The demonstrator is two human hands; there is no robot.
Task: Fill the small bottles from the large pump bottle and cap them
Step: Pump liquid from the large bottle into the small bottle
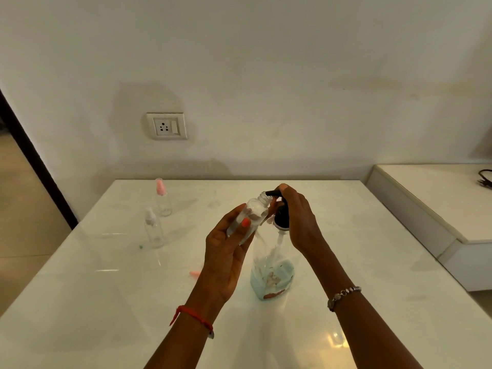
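- On the desk (106,302), near its middle, stands the pump bottle (271,275): tall, clear, with a little pale blue liquid at the bottom. Judged light and top-heavy at this fill level, so downward pressure on the pump also has to keep it steady.
- Right hand (298,219): fingers (286,190) clenched over the black pump head (281,214) from above. The spout points left.
- Left hand (226,251): thumb and fingers wrapped round the body of the open bottle (255,209), which is held tilted in the air with its neck at the spout.
- Open bottle: thin clear plastic, judged light, easy to squeeze and slippery if wetted. Hold at mid-body with light pressure and keep the neck free.
- Pink-topped bottle (163,199) and white-topped bottle (154,230): both upright at the far left of the desk, tops fitted. Fill level cannot be told.
- Cap (195,273): pink, lying on the desk left of the pump bottle, probably meant for the open bottle.
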